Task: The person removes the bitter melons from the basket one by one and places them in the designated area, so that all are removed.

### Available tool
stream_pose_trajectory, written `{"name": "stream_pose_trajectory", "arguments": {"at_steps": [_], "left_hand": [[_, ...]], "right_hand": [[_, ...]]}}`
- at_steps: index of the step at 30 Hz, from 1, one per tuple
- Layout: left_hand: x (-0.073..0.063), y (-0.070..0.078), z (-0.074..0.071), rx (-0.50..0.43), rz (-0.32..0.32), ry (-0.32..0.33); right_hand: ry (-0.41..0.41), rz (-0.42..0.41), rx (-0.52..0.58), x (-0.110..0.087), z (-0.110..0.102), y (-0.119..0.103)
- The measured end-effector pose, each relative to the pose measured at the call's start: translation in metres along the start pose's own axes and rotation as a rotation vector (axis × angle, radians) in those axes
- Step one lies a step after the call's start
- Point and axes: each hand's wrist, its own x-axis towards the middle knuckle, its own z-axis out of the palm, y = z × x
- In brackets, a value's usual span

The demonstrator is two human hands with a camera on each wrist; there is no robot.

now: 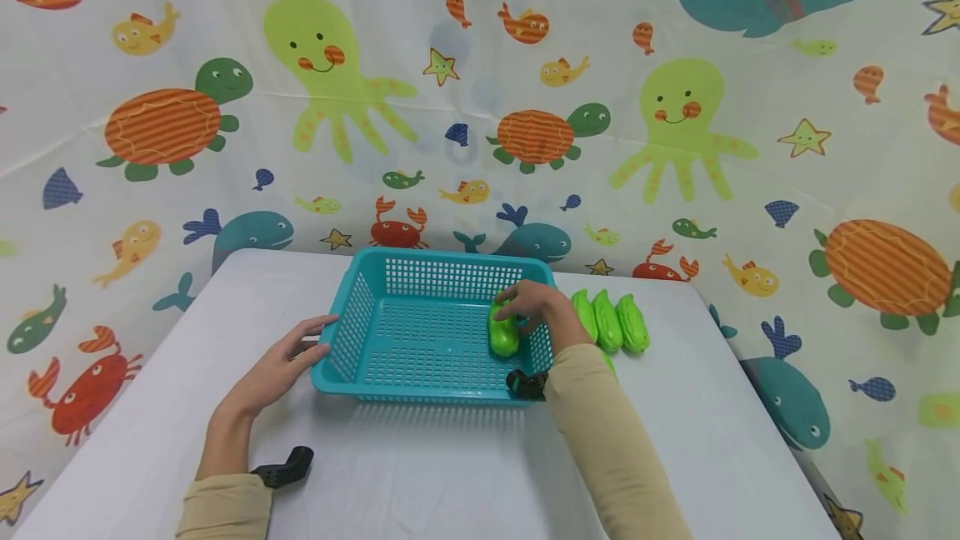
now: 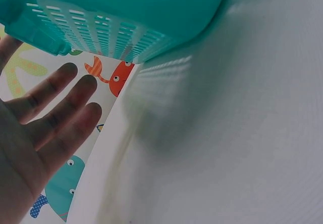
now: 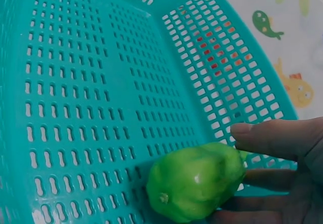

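Note:
A teal plastic basket (image 1: 431, 394) with perforated walls stands on the white table. Inside it, near the right wall, is a bright green cucumber-like vegetable (image 1: 503, 338). My right hand (image 1: 534, 307) reaches over that wall and holds the vegetable by its far end, thumb on one side and fingers on the other; its rounded near end (image 3: 184, 188) shows in the right wrist view. At the basket's left rim is my left hand (image 1: 281, 365), its fingers (image 2: 70, 100) spread and fairly straight. Whether a fingertip touches the rim is hard to tell.
Right of the basket lie several more green vegetables (image 1: 607, 321), one partly hidden behind the right sleeve (image 1: 611, 440). A curtain (image 1: 465, 48) with printed sea animals hangs behind the table (image 1: 420, 473). Each wrist bears a black camera mount (image 1: 285, 467).

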Motion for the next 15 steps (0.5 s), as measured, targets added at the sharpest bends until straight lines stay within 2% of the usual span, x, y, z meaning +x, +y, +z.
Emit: {"name": "stream_pose_trajectory", "arguments": {"at_steps": [7, 15], "left_hand": [[-0.0008, 0.0014, -0.0004, 0.0, -0.004, 0.001], [-0.0003, 0.0017, 0.0005, 0.002, -0.003, 0.003]], "right_hand": [[-0.008, 0.01, 0.045, 0.0036, 0.0038, -0.0009], [-0.006, -0.006, 0.012, 0.0079, 0.0076, 0.0011]]}}
